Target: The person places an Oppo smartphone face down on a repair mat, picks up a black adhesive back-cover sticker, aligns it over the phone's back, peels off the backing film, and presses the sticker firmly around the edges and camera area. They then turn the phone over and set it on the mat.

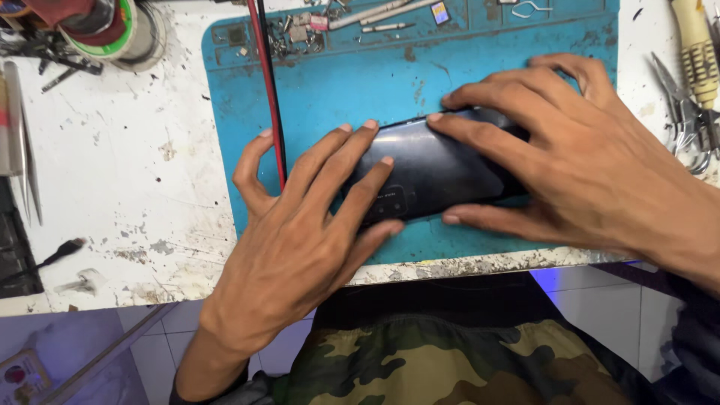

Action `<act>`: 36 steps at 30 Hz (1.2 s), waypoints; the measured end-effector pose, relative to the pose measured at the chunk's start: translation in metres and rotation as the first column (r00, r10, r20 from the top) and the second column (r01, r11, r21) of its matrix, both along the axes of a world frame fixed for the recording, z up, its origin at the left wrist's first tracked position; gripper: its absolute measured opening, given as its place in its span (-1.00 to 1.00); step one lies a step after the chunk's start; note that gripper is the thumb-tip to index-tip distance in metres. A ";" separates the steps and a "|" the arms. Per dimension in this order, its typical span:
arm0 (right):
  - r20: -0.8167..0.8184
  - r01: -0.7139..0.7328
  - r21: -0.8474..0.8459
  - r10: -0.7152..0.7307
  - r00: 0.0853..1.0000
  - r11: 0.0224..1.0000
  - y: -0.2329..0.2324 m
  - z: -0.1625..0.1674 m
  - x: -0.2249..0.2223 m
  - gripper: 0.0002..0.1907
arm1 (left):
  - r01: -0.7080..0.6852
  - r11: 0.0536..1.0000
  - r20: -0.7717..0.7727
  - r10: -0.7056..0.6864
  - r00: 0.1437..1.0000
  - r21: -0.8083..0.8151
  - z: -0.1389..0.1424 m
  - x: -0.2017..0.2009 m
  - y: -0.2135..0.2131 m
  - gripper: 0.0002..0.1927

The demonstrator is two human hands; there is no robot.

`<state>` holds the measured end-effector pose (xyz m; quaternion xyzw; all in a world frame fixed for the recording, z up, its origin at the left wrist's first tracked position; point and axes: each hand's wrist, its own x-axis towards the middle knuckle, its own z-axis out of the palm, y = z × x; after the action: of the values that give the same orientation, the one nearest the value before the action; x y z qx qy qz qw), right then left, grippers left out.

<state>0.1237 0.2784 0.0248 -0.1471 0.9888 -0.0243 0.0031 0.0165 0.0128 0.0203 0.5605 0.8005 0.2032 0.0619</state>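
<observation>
I was at a small repair bench — a workshop for electronics, by every sign around the blue work mat (330,97). The white tabletop (127,180) under the mat was scuffed and stained. Along the mat's far edge lay loose screws and small metal parts (296,34) in its moulded trays. Left of the mat sat rolls of tape (112,30) and a pair of tweezers (22,142); right of it lay pliers and cutters (686,120) and a yellow-handled tool (697,49). A red and black cable (271,105) crossed the mat's left side — bench wiring.
</observation>
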 end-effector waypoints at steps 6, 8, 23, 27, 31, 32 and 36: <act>0.019 0.004 -0.066 -0.003 1.000 0.998 0.001 -0.002 -0.003 -0.13 | -0.071 0.996 -0.011 0.071 0.997 0.055 -0.008 0.005 0.004 -0.54; 0.033 0.015 -0.078 -0.013 0.999 0.997 0.001 -0.004 -0.001 -0.12 | -0.069 0.997 -0.022 0.070 0.997 0.044 -0.007 0.005 0.005 -0.54; 0.041 0.020 -0.198 -0.012 0.999 0.980 0.042 0.000 0.013 -0.18 | -0.016 0.997 -0.044 0.020 0.999 0.079 -0.012 0.024 0.029 -0.61; 0.029 0.009 -0.170 -0.004 1.000 0.985 0.044 -0.003 0.013 -0.16 | -0.039 0.998 -0.061 0.042 0.997 0.051 -0.008 0.027 0.030 -0.60; 0.073 0.004 -0.284 0.018 0.997 0.959 0.052 -0.001 0.009 -0.15 | -0.033 0.998 -0.057 0.036 0.998 0.055 -0.004 0.026 0.033 -0.61; 0.089 0.021 -0.299 0.006 0.996 0.954 0.054 -0.002 0.010 -0.15 | -0.031 0.998 -0.046 0.034 0.998 0.059 -0.003 0.027 0.035 -0.61; 0.103 0.047 -0.297 -0.017 0.995 0.954 0.056 -0.004 0.017 -0.18 | -0.017 0.995 0.052 0.012 0.999 0.101 -0.007 0.031 0.047 -0.63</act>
<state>0.1408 0.3347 0.0212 -0.1284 0.9747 -0.1808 0.0294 0.0471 0.0594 0.0132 0.5517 0.7913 0.2584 0.0524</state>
